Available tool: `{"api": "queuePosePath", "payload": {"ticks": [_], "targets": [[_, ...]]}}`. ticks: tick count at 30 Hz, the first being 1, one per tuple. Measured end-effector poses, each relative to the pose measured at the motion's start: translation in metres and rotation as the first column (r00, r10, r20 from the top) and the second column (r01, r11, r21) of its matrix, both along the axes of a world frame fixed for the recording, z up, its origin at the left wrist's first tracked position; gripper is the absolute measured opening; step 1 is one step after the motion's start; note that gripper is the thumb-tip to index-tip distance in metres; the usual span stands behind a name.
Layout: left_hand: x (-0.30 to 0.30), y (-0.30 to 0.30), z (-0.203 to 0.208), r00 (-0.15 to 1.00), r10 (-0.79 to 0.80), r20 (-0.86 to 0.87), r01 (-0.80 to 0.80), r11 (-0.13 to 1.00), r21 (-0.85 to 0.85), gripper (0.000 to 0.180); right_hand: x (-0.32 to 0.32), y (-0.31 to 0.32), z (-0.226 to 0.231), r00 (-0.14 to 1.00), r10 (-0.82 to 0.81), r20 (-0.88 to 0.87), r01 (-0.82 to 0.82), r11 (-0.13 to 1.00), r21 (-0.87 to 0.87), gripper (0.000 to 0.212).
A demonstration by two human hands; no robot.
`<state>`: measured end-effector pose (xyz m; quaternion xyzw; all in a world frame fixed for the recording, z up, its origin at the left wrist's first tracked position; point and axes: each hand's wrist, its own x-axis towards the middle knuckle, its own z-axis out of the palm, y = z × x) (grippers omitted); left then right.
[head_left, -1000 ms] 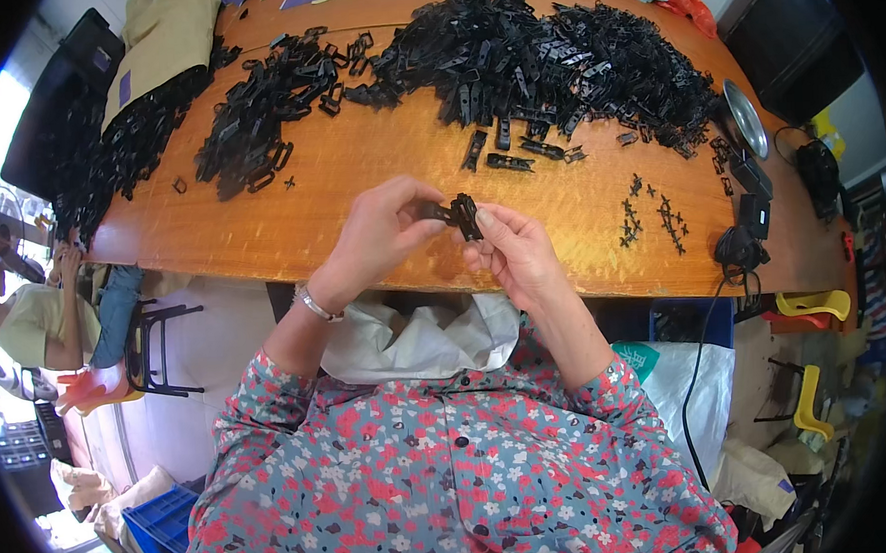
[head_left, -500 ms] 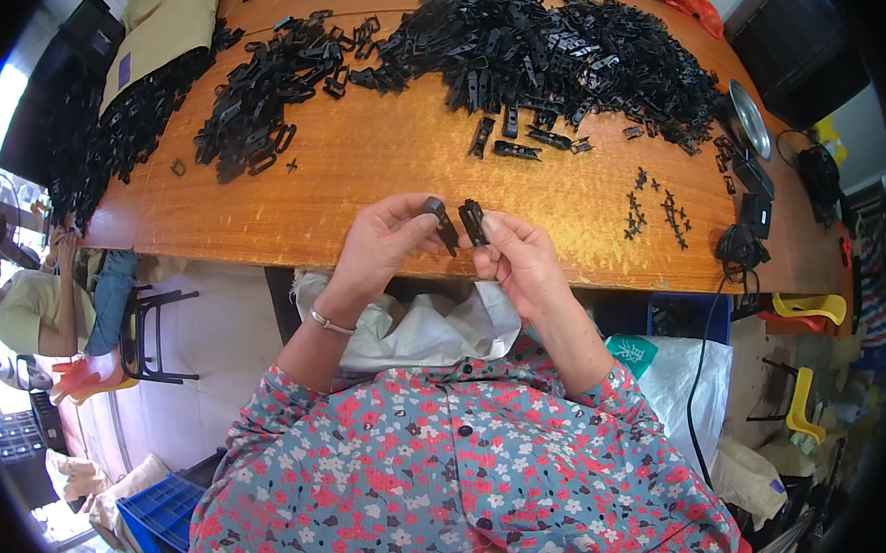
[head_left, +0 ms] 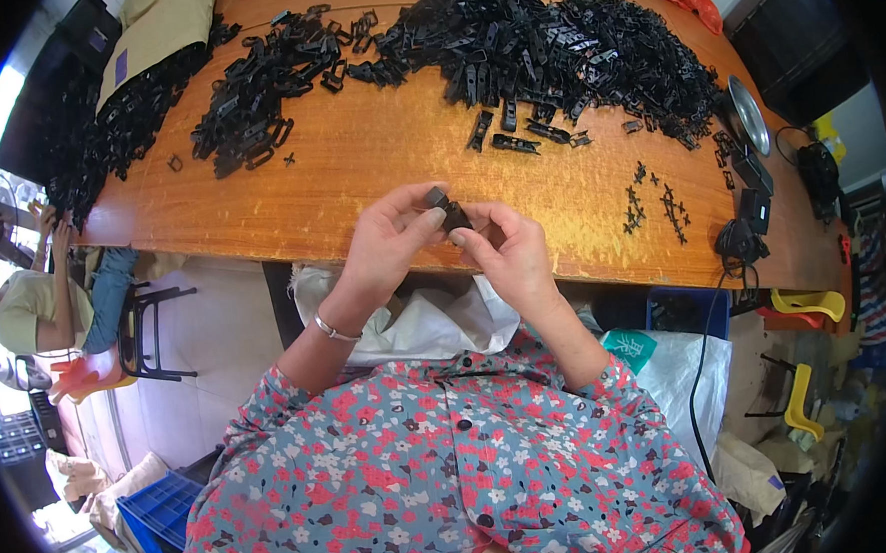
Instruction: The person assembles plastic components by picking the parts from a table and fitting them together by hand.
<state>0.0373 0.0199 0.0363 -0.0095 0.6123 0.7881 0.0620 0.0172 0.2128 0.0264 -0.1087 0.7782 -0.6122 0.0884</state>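
Note:
In front of my chest, above the table's near edge, both hands meet at small black plastic parts [head_left: 443, 204]. My left hand [head_left: 385, 244] pinches a block-ended black part between thumb and fingers. From the other side, my right hand [head_left: 512, 258] closes its thumb and fingertips on the lower end, where a second black part is mostly hidden by the fingers. The two parts touch; whether they are joined I cannot tell. Beyond the hands lie several loose black clip-shaped parts [head_left: 513, 145], in front of a big heap of similar parts [head_left: 491, 49].
Frame-like black parts form another pile [head_left: 253, 96] at the left. Small cross-shaped pieces [head_left: 672, 214] lie on the wooden table [head_left: 357, 171] at right, near a metal dish [head_left: 748, 117] and a black cable [head_left: 706, 363]. A co-worker [head_left: 39, 308] sits at the far left.
The two black parts, held apart before, have come together. My right hand has moved left to meet my left hand, and its fingers now cover most of its part.

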Motion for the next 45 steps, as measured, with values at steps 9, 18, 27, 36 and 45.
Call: {"api": "queuePosePath", "payload": {"ticks": [9,18,27,36,45], "targets": [[0.017,0.022,0.006,0.981,0.131,-0.14,-0.164,0.953,-0.256,0.038,0.004,-0.012,-0.008,0.978,-0.06,-0.199,0.089,0.986,0.141,0.03],[0.013,0.016,-0.001,0.962,0.044,-0.269,-0.188,0.821,-0.538,0.027,0.008,-0.025,-0.024,0.989,-0.131,0.072,0.149,0.923,-0.355,0.02],[-0.012,0.007,0.015,0.952,-0.228,0.203,0.157,0.935,0.318,0.076,0.025,-0.012,-0.001,0.947,0.26,0.19,-0.222,0.954,-0.201,0.02],[0.016,0.026,0.003,0.993,-0.075,0.092,0.062,0.989,0.136,0.067,0.031,-0.015,0.007,0.951,0.3,0.072,-0.291,0.95,-0.112,0.016],[0.004,0.0,-0.022,0.957,0.264,0.122,-0.277,0.956,0.097,0.05,0.033,-0.023,0.006,0.822,0.394,0.412,-0.28,0.909,-0.31,0.017]]}}
